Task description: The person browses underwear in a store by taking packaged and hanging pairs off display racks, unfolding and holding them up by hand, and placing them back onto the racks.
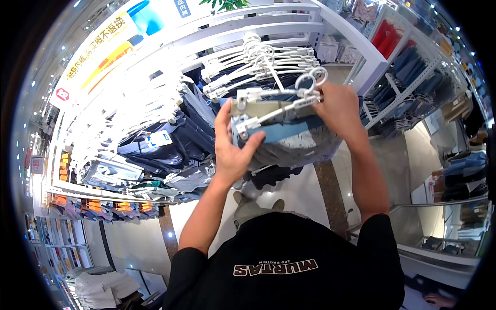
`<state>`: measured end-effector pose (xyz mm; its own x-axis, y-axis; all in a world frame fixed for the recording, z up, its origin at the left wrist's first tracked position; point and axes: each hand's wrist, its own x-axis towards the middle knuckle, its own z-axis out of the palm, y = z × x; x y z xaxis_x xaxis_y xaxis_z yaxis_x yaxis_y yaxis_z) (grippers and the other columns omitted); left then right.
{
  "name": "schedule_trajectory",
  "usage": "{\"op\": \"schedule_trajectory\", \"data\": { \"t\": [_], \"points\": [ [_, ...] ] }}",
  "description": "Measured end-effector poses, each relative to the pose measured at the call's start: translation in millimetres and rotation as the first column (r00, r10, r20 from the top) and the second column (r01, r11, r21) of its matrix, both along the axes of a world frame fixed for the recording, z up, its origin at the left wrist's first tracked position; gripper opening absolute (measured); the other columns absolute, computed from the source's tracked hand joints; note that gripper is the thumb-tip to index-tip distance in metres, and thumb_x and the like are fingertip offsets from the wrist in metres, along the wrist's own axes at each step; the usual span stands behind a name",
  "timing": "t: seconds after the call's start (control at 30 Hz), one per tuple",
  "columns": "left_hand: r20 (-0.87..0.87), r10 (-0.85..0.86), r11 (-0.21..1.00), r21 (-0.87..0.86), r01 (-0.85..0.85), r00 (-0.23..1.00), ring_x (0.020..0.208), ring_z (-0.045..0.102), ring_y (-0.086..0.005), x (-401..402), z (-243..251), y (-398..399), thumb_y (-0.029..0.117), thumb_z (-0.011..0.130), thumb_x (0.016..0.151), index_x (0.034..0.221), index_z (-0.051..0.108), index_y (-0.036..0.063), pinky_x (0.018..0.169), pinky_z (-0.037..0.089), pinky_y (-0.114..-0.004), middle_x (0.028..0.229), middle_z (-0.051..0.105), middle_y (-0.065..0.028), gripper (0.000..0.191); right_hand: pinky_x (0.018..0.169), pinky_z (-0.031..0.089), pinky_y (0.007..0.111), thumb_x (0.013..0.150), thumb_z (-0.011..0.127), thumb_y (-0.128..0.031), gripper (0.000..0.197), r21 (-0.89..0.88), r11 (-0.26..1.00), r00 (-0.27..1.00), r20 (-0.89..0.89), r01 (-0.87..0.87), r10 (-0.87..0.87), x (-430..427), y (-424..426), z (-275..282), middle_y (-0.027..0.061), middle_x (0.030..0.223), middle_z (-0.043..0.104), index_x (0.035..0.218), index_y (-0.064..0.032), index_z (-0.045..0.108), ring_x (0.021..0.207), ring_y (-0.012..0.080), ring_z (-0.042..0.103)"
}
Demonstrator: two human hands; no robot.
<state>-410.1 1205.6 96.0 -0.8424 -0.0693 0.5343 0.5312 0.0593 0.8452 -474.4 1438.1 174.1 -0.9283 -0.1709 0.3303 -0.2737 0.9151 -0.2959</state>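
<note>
My right hand [340, 108] grips a pair of white plastic clip hangers [273, 114] at their right end, close to the ring hooks. Clipped to them are folded-looking garments, probably shorts: a blue waistband [288, 130] with grey patterned cloth [306, 149] below it, and a beige garment [267, 108] behind. My left hand [234, 151] holds the left end of this bundle, thumb in front and fingers round the far side. The bundle is in front of the rack, and dark cloth [273, 176] shows beneath it.
A white display rack [348, 35] carries several rows of white hangers [232, 71] with dark garments [186, 135], one bearing a white tag [159, 138]. Its near edge [116, 198] curves along my left. Shelves of jeans [412, 68] stand at right; pale garments [100, 288] lie lower left.
</note>
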Motion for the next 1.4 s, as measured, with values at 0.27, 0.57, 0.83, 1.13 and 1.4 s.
{"op": "schedule_trajectory", "data": {
  "t": [0.27, 0.57, 0.83, 1.13, 1.4],
  "points": [
    [-0.02, 0.136, 0.985, 0.114, -0.133, 0.99, 0.107, 0.06, -0.0171, -41.5, 11.0, -13.8, 0.004, 0.061, 0.097, 0.142, 0.029, -0.0056, 0.094, 0.046, -0.029, 0.122, 0.06, -0.0179, 0.056, 0.079, 0.049, 0.048, 0.081, 0.065, -0.022, 0.022, 0.172, 0.983, 0.991, -0.1, -0.068, 0.086, -49.1, -27.1, 10.4, 0.0154, 0.085, 0.071, 0.098, -0.0091, 0.071, 0.084, 0.0353, 0.068],
    [0.09, 0.199, 0.969, 0.13, -0.209, 0.976, 0.104, 0.059, -0.0169, -35.0, -26.6, -37.8, 0.014, 0.067, 0.095, 0.136, 0.037, -0.0048, 0.093, 0.045, -0.029, 0.117, 0.061, -0.0154, 0.053, 0.092, 0.041, 0.046, 0.079, 0.061, -0.006, 0.018, 0.267, 0.935, 0.946, -0.156, -0.235, 0.283, -47.8, -49.3, -16.5, 0.0129, 0.093, 0.064, 0.097, -0.0052, 0.062, 0.098, 0.0321, 0.061],
    [0.012, 0.381, 0.916, -0.144, -0.376, 0.924, 0.099, 0.06, -0.0184, -35.0, -38.6, -42.0, 0.015, 0.08, 0.083, 0.129, 0.046, -0.0049, 0.091, 0.047, -0.032, 0.112, 0.063, -0.0115, 0.061, 0.094, 0.043, 0.043, 0.073, 0.072, -0.01, 0.026, 0.111, 0.946, 0.804, -0.501, -0.305, 0.319, -44.3, -38.2, -24.4, 0.0111, 0.102, 0.061, 0.097, -0.0065, 0.066, 0.104, 0.0317, 0.055],
    [-0.495, 0.553, 0.613, -0.304, -0.729, 0.67, 0.107, 0.048, -0.0271, 0.4, -63.8, -17.4, 0.008, 0.083, 0.074, 0.124, 0.053, -0.0002, 0.094, 0.039, -0.04, 0.116, 0.051, -0.0155, 0.059, 0.084, 0.045, 0.038, 0.074, 0.077, -0.01, 0.022, -0.179, 0.896, 0.705, -0.685, -0.406, 0.183, 5.1, -19.3, -73.3, 0.0067, 0.101, 0.063, 0.094, -0.0085, 0.069, 0.095, 0.0315, 0.059],
    [-0.068, 0.198, 0.916, -0.343, -0.209, 0.978, 0.102, 0.059, -0.0267, -26.8, -66.6, 10.1, 0.007, 0.067, 0.089, 0.123, 0.06, -0.0007, 0.093, 0.045, -0.033, 0.111, 0.061, -0.0154, 0.036, 0.089, 0.049, 0.038, 0.082, 0.073, -0.015, 0.043, -0.516, 0.744, 0.903, -0.173, -0.424, 0.394, -7.3, -32.0, -98.6, 0.0113, 0.11, 0.062, 0.122, -0.0083, 0.06, 0.102, 0.0327, 0.06]
  ]
}}
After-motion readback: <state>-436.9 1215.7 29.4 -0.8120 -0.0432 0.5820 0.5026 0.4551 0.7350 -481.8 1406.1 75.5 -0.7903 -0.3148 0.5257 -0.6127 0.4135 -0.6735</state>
